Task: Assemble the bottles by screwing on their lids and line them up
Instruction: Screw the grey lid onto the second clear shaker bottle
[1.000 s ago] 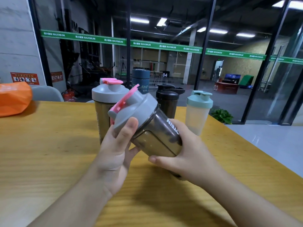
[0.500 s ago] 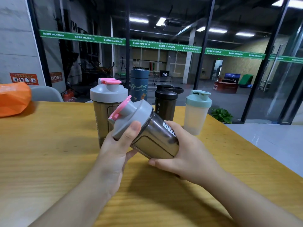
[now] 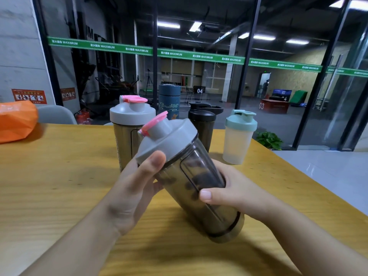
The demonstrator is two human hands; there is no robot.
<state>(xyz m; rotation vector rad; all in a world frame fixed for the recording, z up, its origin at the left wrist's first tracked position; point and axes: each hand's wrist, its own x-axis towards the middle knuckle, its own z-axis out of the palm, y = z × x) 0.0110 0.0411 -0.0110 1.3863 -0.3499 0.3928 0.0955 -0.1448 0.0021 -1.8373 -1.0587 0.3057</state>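
Gym glass out back, wooden bench (image 3: 59, 186) under me; four capped bottles (image 3: 240, 136) already stand beyond my grip. Left hand (image 3: 131, 194) wraps the grey lid (image 3: 169, 140), right hand (image 3: 235, 192) clutches the tilted smoky bottle (image 3: 199, 186) between them, probably last twist, then line it up

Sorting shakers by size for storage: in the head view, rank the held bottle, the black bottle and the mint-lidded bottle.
1. Held bottle, though nearness exaggerates it.
2. and 3. Black bottle and mint-lidded bottle: similar, black partly hidden, unranked.
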